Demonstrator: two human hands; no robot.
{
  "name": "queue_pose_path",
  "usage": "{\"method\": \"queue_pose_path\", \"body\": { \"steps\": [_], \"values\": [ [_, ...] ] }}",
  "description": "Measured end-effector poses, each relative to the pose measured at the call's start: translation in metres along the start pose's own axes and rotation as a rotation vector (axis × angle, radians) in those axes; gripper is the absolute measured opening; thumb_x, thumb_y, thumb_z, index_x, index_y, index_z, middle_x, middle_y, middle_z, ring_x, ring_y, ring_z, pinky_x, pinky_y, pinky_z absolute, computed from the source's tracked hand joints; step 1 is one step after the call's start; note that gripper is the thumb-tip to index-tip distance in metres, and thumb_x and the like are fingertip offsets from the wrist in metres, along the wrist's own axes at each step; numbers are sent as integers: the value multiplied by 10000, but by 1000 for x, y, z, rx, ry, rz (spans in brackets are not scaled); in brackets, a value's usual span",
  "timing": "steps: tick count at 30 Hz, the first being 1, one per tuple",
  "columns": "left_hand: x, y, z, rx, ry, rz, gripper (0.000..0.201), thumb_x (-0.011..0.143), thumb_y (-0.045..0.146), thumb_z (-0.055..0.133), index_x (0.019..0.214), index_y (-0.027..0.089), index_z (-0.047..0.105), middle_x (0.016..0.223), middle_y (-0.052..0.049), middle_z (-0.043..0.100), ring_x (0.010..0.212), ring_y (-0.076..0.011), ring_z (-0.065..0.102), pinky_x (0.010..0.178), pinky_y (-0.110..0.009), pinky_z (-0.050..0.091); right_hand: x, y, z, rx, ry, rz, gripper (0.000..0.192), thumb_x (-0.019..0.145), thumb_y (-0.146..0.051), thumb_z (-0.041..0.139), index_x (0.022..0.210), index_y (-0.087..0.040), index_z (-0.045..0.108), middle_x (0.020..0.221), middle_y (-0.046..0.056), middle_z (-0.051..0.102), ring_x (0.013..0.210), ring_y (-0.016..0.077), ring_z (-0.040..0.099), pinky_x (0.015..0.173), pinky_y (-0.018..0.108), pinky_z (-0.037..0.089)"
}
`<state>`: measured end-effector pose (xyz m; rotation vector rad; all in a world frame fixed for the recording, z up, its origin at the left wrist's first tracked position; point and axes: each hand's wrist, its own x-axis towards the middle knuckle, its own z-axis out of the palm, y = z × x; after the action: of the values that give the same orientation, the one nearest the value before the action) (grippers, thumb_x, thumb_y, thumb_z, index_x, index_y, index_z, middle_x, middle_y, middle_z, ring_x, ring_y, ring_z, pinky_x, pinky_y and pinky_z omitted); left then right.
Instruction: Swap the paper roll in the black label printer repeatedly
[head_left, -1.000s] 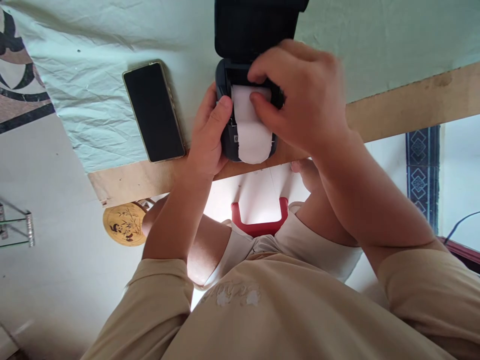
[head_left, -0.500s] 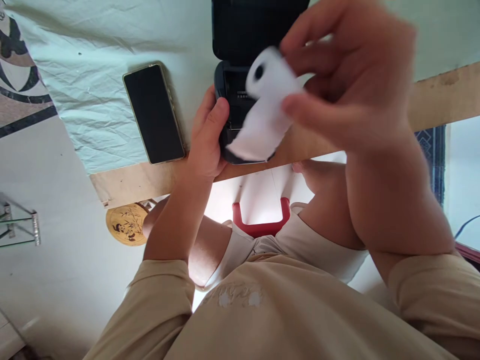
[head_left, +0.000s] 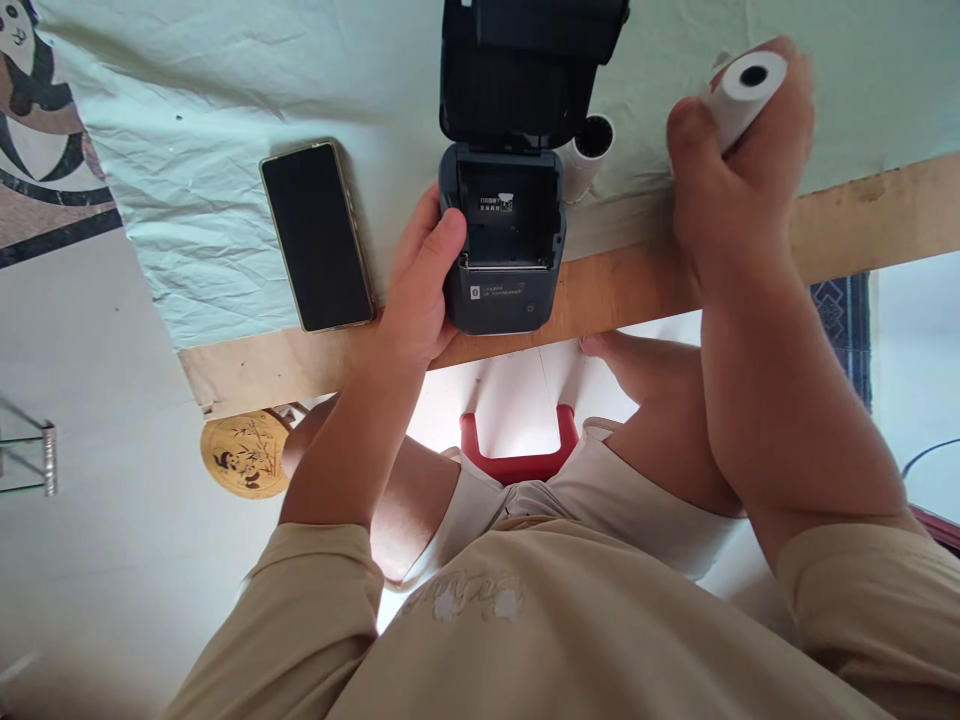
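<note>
At 2 o'clock from the printer (head_left: 501,240), steadied by the left hand (head_left: 424,285), the right hand (head_left: 731,190) has lifted the roll (head_left: 742,95) out, fingers closed around it, leaving the bay bare.

Left hand (head_left: 420,290): forearm reaching forward from a beige sleeve, palm inward, thumb up top, fingers wrapped in a steadying grip. Right hand (head_left: 731,170): raised off to the right, wrist bent, fingers and thumb curled closed in a grasp.
</note>
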<state>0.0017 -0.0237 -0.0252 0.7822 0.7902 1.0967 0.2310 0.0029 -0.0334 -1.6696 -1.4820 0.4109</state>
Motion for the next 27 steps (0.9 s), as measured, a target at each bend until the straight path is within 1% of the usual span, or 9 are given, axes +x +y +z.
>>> {"method": "queue_pose_path", "body": {
  "steps": [3, 5, 8, 14, 16, 18, 20, 23, 27],
  "values": [
    [0, 0, -1, 0, -29, 19, 211, 870, 377, 549, 1025, 253, 620, 952, -4, 675, 865, -171, 650, 784, -302, 511, -2, -2, -3, -96, 21, -116, 247, 748, -398, 527, 848, -176, 488, 976, 126, 555, 954, 215, 476, 893, 378, 350],
    [0, 1, -2, -1, -41, 21, 201, 875, 393, 542, 1012, 266, 615, 934, 3, 674, 850, -160, 647, 766, -290, 521, -4, -3, -3, -159, 13, -176, 258, 728, -303, 552, 952, -177, 521, 1024, 107, 582, 923, 197, 510, 850, 344, 381],
    [-1, 2, -2, -7, -59, 7, 189, 897, 366, 511, 1027, 265, 603, 931, -3, 669, 820, -151, 641, 707, -277, 525, -7, -4, -1, -212, 14, -236, 434, 702, -169, 546, 1129, -191, 474, 1116, 71, 591, 866, 154, 538, 773, 299, 407],
    [-1, 0, -2, 12, -36, 14, 205, 908, 371, 479, 1030, 257, 598, 949, -13, 657, 898, -180, 659, 714, -296, 512, -3, -4, 4, -259, -28, -184, 625, 637, -77, 504, 1257, -114, 434, 1163, 101, 595, 813, 157, 568, 769, 321, 418],
    [-1, 0, -2, 10, -32, 23, 200, 901, 370, 485, 1027, 265, 601, 945, -12, 657, 899, -180, 655, 715, -298, 513, -3, -8, 3, -233, -28, -201, 689, 598, -61, 495, 1282, -84, 413, 1217, 121, 564, 935, 190, 590, 860, 361, 434],
    [-1, 0, -3, 5, -47, -3, 193, 894, 382, 507, 1020, 272, 602, 937, -7, 655, 853, -165, 642, 694, -288, 514, -7, -17, 2, -172, 49, -279, 681, 573, -32, 464, 1249, -118, 443, 1236, 103, 542, 1075, 201, 560, 958, 380, 418],
    [-2, 1, -4, -8, -66, -23, 191, 895, 380, 511, 1028, 271, 594, 964, -10, 656, 849, -161, 632, 712, -293, 522, -14, -28, 2, -96, 105, -340, 628, 597, -20, 433, 1200, -188, 478, 1164, 69, 554, 1058, 181, 547, 937, 360, 431],
    [-2, 2, -4, -9, -60, 11, 193, 890, 375, 516, 1024, 260, 593, 981, -16, 664, 885, -175, 636, 752, -309, 525, -26, -44, 7, -81, 3, -373, 598, 670, -47, 430, 1223, -274, 445, 1140, 45, 557, 1043, 185, 551, 881, 351, 457],
    [0, 1, -3, 36, 20, 62, 201, 873, 410, 521, 987, 268, 607, 1010, -14, 675, 1022, -207, 640, 791, -313, 538, -30, -52, 21, -216, -96, -366, 533, 748, -125, 473, 1259, -269, 435, 1278, 66, 503, 1205, 203, 483, 1064, 385, 401]
  ]
}}
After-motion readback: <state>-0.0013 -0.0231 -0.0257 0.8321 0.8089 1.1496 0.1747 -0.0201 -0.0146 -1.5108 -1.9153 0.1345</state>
